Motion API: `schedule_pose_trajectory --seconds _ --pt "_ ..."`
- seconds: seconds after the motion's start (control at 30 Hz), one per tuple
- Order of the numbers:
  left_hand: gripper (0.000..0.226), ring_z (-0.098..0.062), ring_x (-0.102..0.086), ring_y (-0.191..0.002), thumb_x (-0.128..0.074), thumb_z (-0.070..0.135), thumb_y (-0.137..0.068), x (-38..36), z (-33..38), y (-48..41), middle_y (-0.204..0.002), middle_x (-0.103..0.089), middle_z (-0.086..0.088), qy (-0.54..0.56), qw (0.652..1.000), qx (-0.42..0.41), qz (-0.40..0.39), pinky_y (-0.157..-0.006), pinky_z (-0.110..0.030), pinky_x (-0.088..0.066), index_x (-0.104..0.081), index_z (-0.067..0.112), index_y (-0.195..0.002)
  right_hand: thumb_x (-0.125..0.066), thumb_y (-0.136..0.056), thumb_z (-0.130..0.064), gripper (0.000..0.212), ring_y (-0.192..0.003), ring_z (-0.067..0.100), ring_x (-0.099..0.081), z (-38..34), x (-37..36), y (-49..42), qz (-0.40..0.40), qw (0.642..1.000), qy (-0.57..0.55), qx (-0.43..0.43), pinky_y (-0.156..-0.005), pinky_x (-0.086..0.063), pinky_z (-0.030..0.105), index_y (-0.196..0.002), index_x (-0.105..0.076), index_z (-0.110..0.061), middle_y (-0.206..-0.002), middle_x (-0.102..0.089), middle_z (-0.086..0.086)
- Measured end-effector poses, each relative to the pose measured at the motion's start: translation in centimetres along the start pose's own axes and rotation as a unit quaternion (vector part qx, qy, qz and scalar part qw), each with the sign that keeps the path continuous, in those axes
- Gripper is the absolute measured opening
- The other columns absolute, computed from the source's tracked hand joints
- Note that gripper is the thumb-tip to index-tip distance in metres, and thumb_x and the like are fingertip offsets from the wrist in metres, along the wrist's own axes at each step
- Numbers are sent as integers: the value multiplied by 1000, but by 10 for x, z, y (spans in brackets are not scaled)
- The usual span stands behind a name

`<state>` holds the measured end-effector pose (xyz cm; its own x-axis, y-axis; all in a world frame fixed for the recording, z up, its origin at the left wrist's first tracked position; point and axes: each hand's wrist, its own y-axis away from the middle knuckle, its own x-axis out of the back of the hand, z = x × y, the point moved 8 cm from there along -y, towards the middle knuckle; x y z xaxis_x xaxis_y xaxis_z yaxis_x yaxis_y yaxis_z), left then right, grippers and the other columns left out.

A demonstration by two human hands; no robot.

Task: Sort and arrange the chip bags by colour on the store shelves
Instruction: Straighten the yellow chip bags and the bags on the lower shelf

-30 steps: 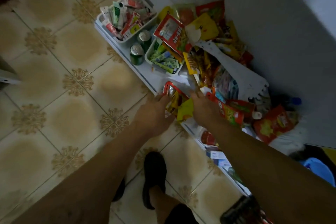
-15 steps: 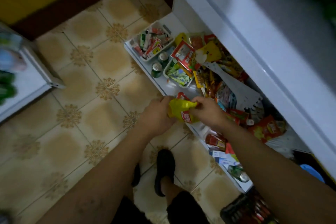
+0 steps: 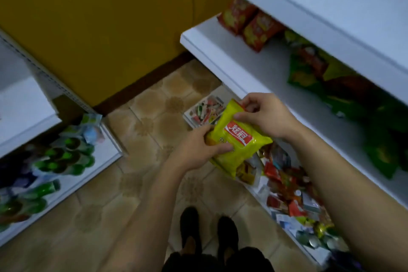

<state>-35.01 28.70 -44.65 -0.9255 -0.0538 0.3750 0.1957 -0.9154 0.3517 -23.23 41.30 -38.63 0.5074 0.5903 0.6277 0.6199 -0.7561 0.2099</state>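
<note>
Raised from the bottom-shelf pile since 1 s ago, yellow chip bag [image 3: 237, 146] now at mid-shelf [image 3: 220, 55] height w/ my left hand [image 3: 196, 150] gripping its lower edge, right hand [image 3: 267, 117] pinching its top, red bags [image 3: 249, 24] & green bags [image 3: 309, 73] on that shelf.

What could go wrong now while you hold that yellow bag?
1. Another packet hangs under the yellow bag. It looks loosely held and might slip down onto the floor.
2. The left hand and right hand both grip the bag, so squeezing hard could crush the chips.
3. The shelf nearby holds red bags and green bags, so the yellow one could end up in the wrong colour group.
</note>
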Motion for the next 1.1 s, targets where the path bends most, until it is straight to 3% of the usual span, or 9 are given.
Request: schedule_pose_trajectory --seconds 0.13,0.27,0.43,0.53,0.67,0.8,0.87,1.0,1.1 --pt "39 5 -64 -81 -81 35 -74 30 46 16 -93 -70 15 66 996 -64 -3 -68 -14 -50 -61 29 -107 -82 -73 -29 21 -62 12 -56 -62 35 12 88 995 4 45 -61 -45 30 -73 -61 -28 -67 -62 -2" --pt "30 -4 -66 -74 -83 26 -73 74 84 18 -83 -71 6 114 984 -132 34 -62 -23 -52 -63 19 -95 -82 -72 -35 19 -64 4 -56 -111 76 26 178 981 -30 66 -66 -47 28 -73 -64 -29 -69 -63 -10" --pt "20 -6 -70 -82 -78 23 -79 120 139 19 -89 -74 7 180 961 -189 94 -67 -21 -52 -65 24 -95 -78 -75 -40 27 -71 10 -59 -138 109 42 162 981 -78 72 -70 -48 33 -92 -67 -22 -82 -68 -5" --pt "21 -9 -71 -86 -76 24 -81 123 175 18 -92 -75 8 190 952 -229 71 -69 -19 -53 -66 24 -100 -76 -80 -28 22 -68 7 -58 -146 109 55 152 980 -98 78 -63 -47 25 -96 -67 -17 -80 -66 1" --pt "19 -9 -70 -83 -74 28 -80 114 207 8 -89 -75 9 196 947 -251 35 -65 -21 -54 -66 25 -97 -73 -83 -20 18 -64 12 -62 -142 130 65 220 959 -167 62 -58 -50 29 -96 -68 -8 -84 -68 17" --pt "29 -12 -68 -85 -66 20 -86 102 220 -11 -102 -73 2 224 945 -237 -20 -57 -29 -51 -62 15 -115 -72 -84 -14 23 -63 14 -61 -133 160 70 255 950 -177 35 -59 -52 29 -99 -66 2 -89 -68 23" --pt "29 -12 -68 -83 -66 15 -87 98 231 -22 -100 -73 0 214 946 -242 -30 -57 -28 -52 -61 9 -115 -72 -84 -13 19 -68 16 -63 -130 172 69 263 949 -174 33 -61 -52 30 -96 -67 0 -88 -69 20" --pt "21 -7 -67 -75 -67 11 -87 91 259 -44 -94 -73 2 189 948 -254 -33 -56 -23 -53 -61 15 -107 -72 -85 -24 21 -72 13 -66 -122 196 58 292 940 -173 25 -61 -53 30 -97 -69 -8 -87 -71 11" --pt "26 -10 -67 -80 -70 15 -86 88 280 -68 -99 -73 -5 163 952 -257 -40 -59 -21 -52 -61 12 -111 -72 -85 -24 14 -72 16 -67 -117 220 42 315 937 -149 28 -61 -56 31 -94 -70 -14 -85 -72 8"
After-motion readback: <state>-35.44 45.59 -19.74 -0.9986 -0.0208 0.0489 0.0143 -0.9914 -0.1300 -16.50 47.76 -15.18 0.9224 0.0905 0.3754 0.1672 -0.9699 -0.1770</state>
